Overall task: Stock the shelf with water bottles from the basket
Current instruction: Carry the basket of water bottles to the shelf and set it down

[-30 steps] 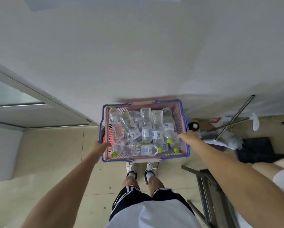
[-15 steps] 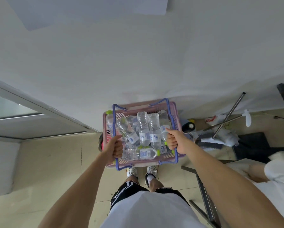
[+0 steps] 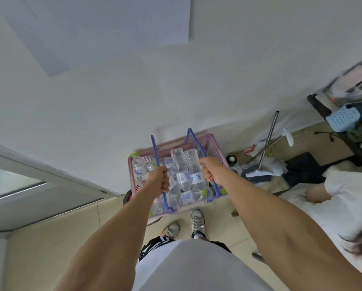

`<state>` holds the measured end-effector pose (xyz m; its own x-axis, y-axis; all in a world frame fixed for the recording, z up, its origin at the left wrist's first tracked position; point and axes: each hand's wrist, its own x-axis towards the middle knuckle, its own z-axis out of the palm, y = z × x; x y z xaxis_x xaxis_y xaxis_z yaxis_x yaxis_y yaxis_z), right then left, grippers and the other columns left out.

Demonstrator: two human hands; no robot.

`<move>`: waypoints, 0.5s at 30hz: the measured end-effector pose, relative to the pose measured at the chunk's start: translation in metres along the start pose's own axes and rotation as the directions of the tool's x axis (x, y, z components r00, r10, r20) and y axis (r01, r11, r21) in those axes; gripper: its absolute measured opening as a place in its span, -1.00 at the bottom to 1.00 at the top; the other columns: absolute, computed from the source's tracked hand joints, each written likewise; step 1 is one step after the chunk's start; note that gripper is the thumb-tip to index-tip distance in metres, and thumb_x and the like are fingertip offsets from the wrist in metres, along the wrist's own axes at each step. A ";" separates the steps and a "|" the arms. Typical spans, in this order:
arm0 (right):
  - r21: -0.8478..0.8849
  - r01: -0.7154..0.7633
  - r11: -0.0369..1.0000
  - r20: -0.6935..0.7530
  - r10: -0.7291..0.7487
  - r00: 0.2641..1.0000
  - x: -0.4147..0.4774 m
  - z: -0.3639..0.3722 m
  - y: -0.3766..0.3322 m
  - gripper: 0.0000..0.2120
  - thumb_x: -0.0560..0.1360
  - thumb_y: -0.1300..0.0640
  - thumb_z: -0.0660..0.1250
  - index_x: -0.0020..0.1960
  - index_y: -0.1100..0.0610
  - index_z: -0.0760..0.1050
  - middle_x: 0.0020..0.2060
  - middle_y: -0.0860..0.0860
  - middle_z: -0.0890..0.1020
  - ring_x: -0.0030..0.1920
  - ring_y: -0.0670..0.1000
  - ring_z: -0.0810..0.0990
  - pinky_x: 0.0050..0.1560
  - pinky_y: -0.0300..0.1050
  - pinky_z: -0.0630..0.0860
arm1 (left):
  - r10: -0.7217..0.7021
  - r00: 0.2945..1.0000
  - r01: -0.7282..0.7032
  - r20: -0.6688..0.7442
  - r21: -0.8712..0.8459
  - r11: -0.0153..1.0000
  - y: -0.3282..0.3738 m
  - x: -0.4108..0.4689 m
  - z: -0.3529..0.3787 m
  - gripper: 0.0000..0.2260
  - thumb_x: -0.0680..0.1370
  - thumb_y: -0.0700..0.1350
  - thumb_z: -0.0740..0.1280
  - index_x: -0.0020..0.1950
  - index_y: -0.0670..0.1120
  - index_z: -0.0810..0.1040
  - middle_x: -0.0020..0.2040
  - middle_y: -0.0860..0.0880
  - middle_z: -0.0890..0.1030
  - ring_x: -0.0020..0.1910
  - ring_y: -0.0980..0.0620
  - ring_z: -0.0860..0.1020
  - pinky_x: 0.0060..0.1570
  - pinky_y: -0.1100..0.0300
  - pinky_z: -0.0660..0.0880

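A pink plastic basket (image 3: 214,143) with two blue handles hangs lifted off the floor in front of me, close to the white wall. Several clear water bottles (image 3: 183,175) with white-blue labels and green caps lie piled inside it. My left hand (image 3: 159,179) is shut on the left blue handle (image 3: 155,148). My right hand (image 3: 210,169) is shut on the right blue handle (image 3: 193,137). My feet stand just below the basket. The right edge of the view shows a dark shelf unit (image 3: 331,116), blurred.
A mop and metal poles (image 3: 267,150) lean on the floor right of the basket, beside a black mat (image 3: 301,166). A light-blue perforated bin (image 3: 342,119) sits on the shelf unit. Another person in white (image 3: 348,196) crouches at the right. A window frame (image 3: 39,175) juts out at the left.
My hands went from the basket's rim to its blue handles and raised it off the floor. The view has swung right, bringing the shelf unit into sight.
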<state>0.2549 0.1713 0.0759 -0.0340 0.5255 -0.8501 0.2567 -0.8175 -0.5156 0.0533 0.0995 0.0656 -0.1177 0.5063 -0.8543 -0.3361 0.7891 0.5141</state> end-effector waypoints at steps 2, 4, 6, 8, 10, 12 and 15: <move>0.062 0.004 0.998 -0.048 -0.001 0.999 -0.015 -0.001 0.001 -0.61 0.62 0.18 0.20 -0.37 0.01 0.26 -0.62 -0.08 0.24 -0.65 -0.05 0.13 -0.60 -0.27 0.06 | -0.001 0.998 -0.002 0.058 0.051 0.999 0.009 -0.007 0.001 -0.59 0.59 -0.22 0.15 -0.42 0.04 0.12 -0.59 0.05 0.17 -0.66 0.10 0.10 -0.61 0.37 0.07; 0.129 0.004 0.992 -0.078 0.006 0.997 -0.030 -0.001 0.012 -0.60 0.61 0.17 0.19 -0.39 0.00 0.25 -0.62 -0.08 0.24 -0.66 -0.06 0.13 -0.58 -0.27 0.06 | 0.002 0.994 -0.015 0.108 0.119 0.993 0.012 -0.016 -0.001 -0.59 0.58 -0.23 0.14 -0.42 0.03 0.12 -0.59 0.05 0.17 -0.67 0.10 0.10 -0.62 0.39 0.08; 0.228 0.015 0.974 -0.082 0.003 0.997 -0.044 -0.004 0.029 -0.58 0.60 0.17 0.20 -0.40 -0.02 0.20 -0.60 -0.08 0.22 -0.64 -0.06 0.12 -0.59 -0.27 0.06 | -0.002 0.992 -0.022 0.130 0.187 0.982 0.011 -0.024 -0.003 -0.59 0.57 -0.24 0.15 -0.43 0.03 0.12 -0.60 0.05 0.17 -0.68 0.10 0.11 -0.61 0.41 0.09; 0.364 0.015 0.931 -0.047 0.002 0.999 -0.059 -0.009 0.057 -0.57 0.59 0.18 0.21 -0.38 -0.05 0.15 -0.58 -0.08 0.18 -0.62 -0.06 0.10 -0.61 -0.27 0.06 | -0.008 0.988 -0.033 0.156 0.259 0.965 0.002 -0.031 -0.003 -0.58 0.57 -0.24 0.16 -0.44 0.03 0.12 -0.60 0.04 0.17 -0.67 0.11 0.11 -0.59 0.40 0.10; 0.465 0.007 0.885 -0.033 0.009 0.999 -0.076 -0.015 0.092 -0.56 0.59 0.20 0.20 -0.40 -0.05 0.13 -0.59 -0.09 0.19 -0.62 -0.06 0.12 -0.60 -0.26 0.08 | -0.020 0.982 -0.046 0.189 0.337 0.940 -0.010 -0.036 0.004 -0.57 0.57 -0.24 0.16 -0.45 0.03 0.14 -0.58 0.04 0.18 -0.65 0.11 0.11 -0.58 0.38 0.09; 0.550 0.003 0.835 -0.044 0.025 0.999 -0.093 -0.020 0.131 -0.52 0.60 0.21 0.21 -0.43 -0.05 0.14 -0.61 -0.09 0.20 -0.64 -0.07 0.13 -0.61 -0.28 0.08 | -0.045 0.974 -0.054 0.223 0.420 0.906 -0.026 -0.042 0.015 -0.56 0.57 -0.24 0.17 -0.48 0.03 0.16 -0.58 0.03 0.19 -0.64 0.11 0.12 -0.57 0.37 0.09; 0.669 0.003 0.743 -0.078 0.066 0.995 -0.120 -0.020 0.191 -0.50 0.61 0.19 0.24 -0.45 -0.04 0.17 -0.60 -0.08 0.21 -0.62 -0.06 0.13 -0.56 -0.26 0.06 | -0.074 0.964 -0.085 0.255 0.559 0.825 -0.056 -0.055 0.035 -0.56 0.57 -0.24 0.19 -0.48 0.02 0.18 -0.57 0.03 0.21 -0.64 0.11 0.13 -0.57 0.37 0.10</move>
<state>0.3277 -0.0435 0.0819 0.0582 0.4872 -0.8713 -0.4559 -0.7635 -0.4574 0.1112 0.0402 0.0864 0.1499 0.5185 -0.8418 0.2556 0.8022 0.5396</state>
